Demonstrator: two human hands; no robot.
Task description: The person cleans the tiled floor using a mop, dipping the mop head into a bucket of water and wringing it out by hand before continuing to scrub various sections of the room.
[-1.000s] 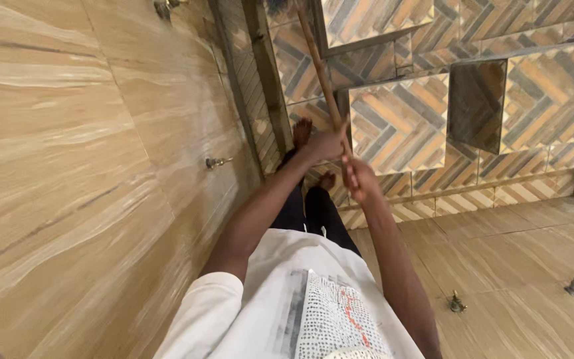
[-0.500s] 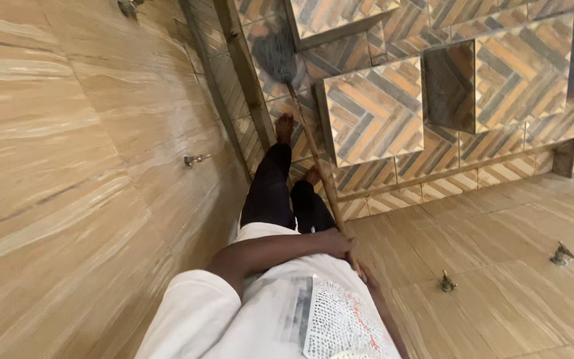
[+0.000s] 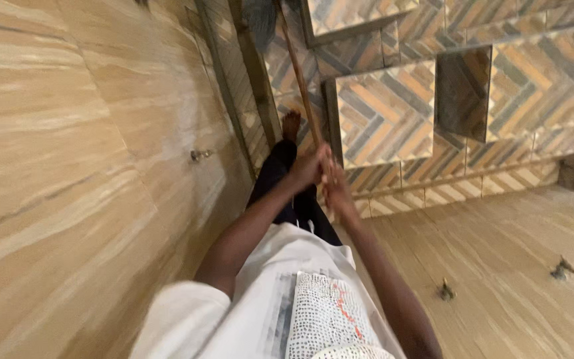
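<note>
Both of my hands grip a long brown wooden mop handle [image 3: 299, 86]. My left hand [image 3: 310, 167] holds the stick higher up. My right hand [image 3: 337, 191] closes around it just below. The handle runs up and left to a grey mop head [image 3: 259, 20] at the top edge, partly cut off. My bare foot [image 3: 291, 125] stands on the herringbone-patterned tiled floor [image 3: 386, 113] beside the handle. I wear black trousers and a white printed shirt.
A beige wood-look tiled wall [image 3: 68, 153] with a small metal fitting [image 3: 200, 155] fills the left. Another tiled wall at the right carries two metal taps [image 3: 444, 290] [image 3: 561, 268]. A dark recessed square [image 3: 461, 93] lies in the floor, edged by raised tiled steps.
My hands have pushed forward from near my waist, driving the mop head away toward the top edge. The camera view shifted slightly.
</note>
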